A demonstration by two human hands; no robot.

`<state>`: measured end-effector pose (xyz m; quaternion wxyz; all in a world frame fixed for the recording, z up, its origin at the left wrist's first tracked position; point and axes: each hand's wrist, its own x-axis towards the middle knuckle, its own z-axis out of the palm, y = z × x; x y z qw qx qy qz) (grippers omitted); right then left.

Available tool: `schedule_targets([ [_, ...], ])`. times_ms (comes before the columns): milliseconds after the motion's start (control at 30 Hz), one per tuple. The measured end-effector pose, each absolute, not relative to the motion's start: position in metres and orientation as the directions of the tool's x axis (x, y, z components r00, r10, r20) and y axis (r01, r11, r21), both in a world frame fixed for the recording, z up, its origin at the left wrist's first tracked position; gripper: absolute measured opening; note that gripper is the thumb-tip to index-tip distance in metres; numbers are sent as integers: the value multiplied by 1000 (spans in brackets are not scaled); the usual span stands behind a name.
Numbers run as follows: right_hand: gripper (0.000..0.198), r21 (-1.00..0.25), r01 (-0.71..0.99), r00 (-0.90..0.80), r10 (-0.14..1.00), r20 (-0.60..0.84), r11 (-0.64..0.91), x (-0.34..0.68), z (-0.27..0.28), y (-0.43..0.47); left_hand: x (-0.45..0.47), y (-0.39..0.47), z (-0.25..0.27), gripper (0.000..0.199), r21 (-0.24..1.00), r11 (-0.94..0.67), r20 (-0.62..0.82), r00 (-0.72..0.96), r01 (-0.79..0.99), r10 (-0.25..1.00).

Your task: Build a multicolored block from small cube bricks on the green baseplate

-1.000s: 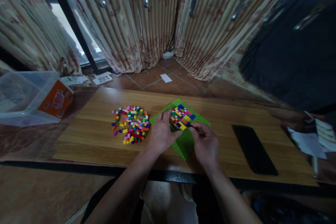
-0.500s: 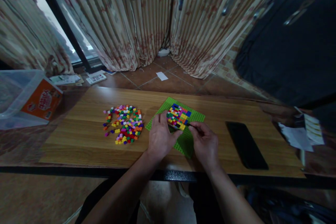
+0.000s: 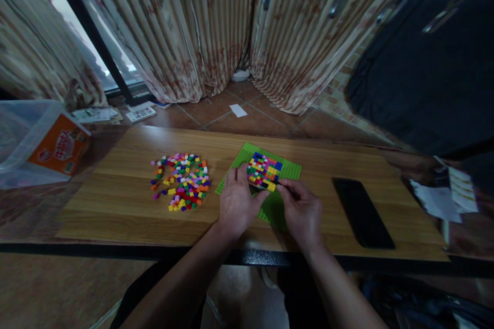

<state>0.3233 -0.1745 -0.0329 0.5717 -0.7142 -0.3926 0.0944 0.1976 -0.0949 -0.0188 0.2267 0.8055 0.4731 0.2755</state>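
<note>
A patch of small multicoloured toy bricks (image 3: pixel 264 168) sits over a green studded baseplate (image 3: pixel 291 170) at the middle of the table. My left hand (image 3: pixel 237 203) is curved round the patch, its fingers along the left side and its thumb at the near edge. At the near right corner, my right hand (image 3: pixel 303 209) is closed in a pinch on a thin dark piece (image 3: pixel 281 183), whose tip touches or nearly touches the yellow and black bricks. Its kind is too small to make out. Part of the baseplate is hidden under my hands.
Many loose coloured bricks (image 3: pixel 187 182) lie spread on the wooden table (image 3: pixel 127 190) to the left. A black phone-like slab (image 3: pixel 363 213) lies on the right. A clear plastic box (image 3: pixel 29 139) with an orange label stands beyond the left end.
The brick patch has shifted very slightly to the right and its near edge appears a little more tilted. Both hands keep almost the same places and grip.
</note>
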Motion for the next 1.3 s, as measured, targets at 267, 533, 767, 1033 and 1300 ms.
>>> schedule_targets([
  [267,17,-880,475,642,693,328,-23,321,-30,-175,197,-96,-18,70,620,-462,226,420,634,879],
  [533,30,-662,749,475,717,510,-25,314,-33,-179,198,-96,-18,69,598,-470,228,424,649,876],
  [767,38,-341,926,335,775,536,-164,311,-32,-184,197,-96,-21,68,578,-497,266,426,648,865],
  [1033,39,-322,913,376,818,435,-248,302,-27,-187,197,-96,-22,67,552,-497,263,426,669,866],
  [1300,37,-907,387,740,642,199,-165,343,-37,-170,194,-97,-17,54,576,-483,186,470,660,863],
])
